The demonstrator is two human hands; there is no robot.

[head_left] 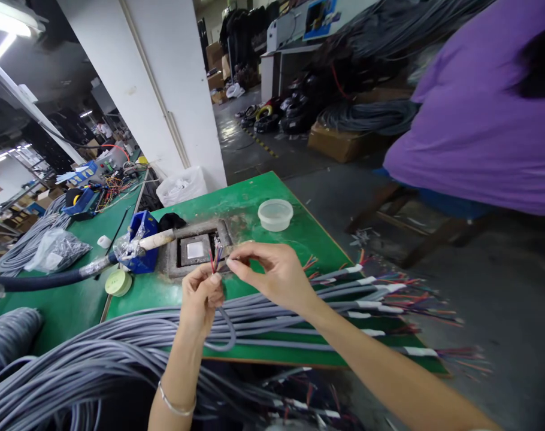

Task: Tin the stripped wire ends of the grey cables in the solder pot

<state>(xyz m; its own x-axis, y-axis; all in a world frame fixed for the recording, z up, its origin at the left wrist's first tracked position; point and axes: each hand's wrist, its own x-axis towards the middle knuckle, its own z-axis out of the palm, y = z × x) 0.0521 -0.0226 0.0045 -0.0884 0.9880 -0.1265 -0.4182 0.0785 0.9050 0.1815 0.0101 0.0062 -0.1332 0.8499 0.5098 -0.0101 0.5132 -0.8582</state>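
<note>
My left hand [203,293] is closed round the end of a grey cable [230,332], which loops down below it. Thin coloured wires [215,260], red and bluish among them, stick up out of its fingers. Just to their right, my right hand [272,272] has thumb and forefinger pinched together; what lies in that pinch is too small to make out. Behind both hands sits a sooty square frame with a shiny silver square [194,250] in its middle. Under my forearms runs a bundle of grey cables [142,320], several with white-wrapped ends and bare coloured wires.
A clear round tub [275,214] stands on the green table [250,191]. Left of the frame are a blue bin [142,239], a wooden-handled tool [158,239] and a pale round tin [118,282]. A person in purple [488,114] sits at the right.
</note>
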